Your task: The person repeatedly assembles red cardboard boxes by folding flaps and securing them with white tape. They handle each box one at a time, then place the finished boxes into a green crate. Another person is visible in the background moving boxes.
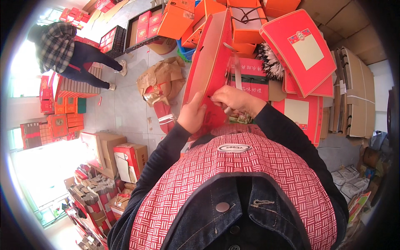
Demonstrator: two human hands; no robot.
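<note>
A tall red gift box (207, 68) stands tilted in front of me, with a dark slot in its narrow pinkish side. My left hand (192, 116) is closed on the near part of that side, thumb up along it. At the box's near right edge is my right hand (236, 100), its fingers pinched together close to a small dark spot. A light-coloured strap (238, 73) loops from the box's far right down into this hand, and a short end shows below the fingers. The fingertips partly hide what they work on.
Flat red box panels (298, 50) are stacked at the right, beside leaning cardboard (360, 89). Orange boxes (177, 18) lie at the back. A crumpled brown paper bag (162, 77) is on the tiled floor at left. Another person (68, 54) bends over stacked boxes at far left.
</note>
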